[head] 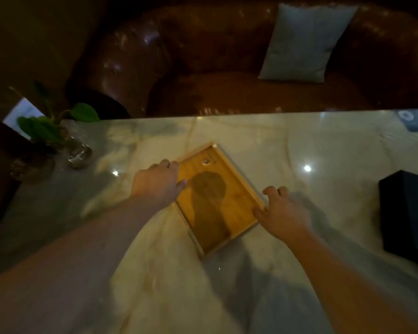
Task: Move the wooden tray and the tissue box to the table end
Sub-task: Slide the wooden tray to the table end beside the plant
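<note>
Wooden tray (217, 201) is lying flat near the middle of the pale marble tabletop (311, 141), turned at an angle to the tabletop edge. Left hand (156, 183) is sitting on the tray's left long rim, fingers curling over the far part of the edge, thumb reaching onto the tray floor; left grip is closing on the tray. Right hand (284, 213) is clasping the tray's right rim near its near corner, thumb on the rim, fingers bent on the outside; right grip is also holding the tray. Frame is blurry, so whether the tray is lifting off the surface can't be told. Dark tissue box (407, 218) is resting on the tabletop well to the right, apart from both hands. Glass vase with a green plant (56, 133) is standing at the far-left corner. Brown leather sofa (215, 56) with a grey cushion (304, 42) is showing beyond the tabletop.
</note>
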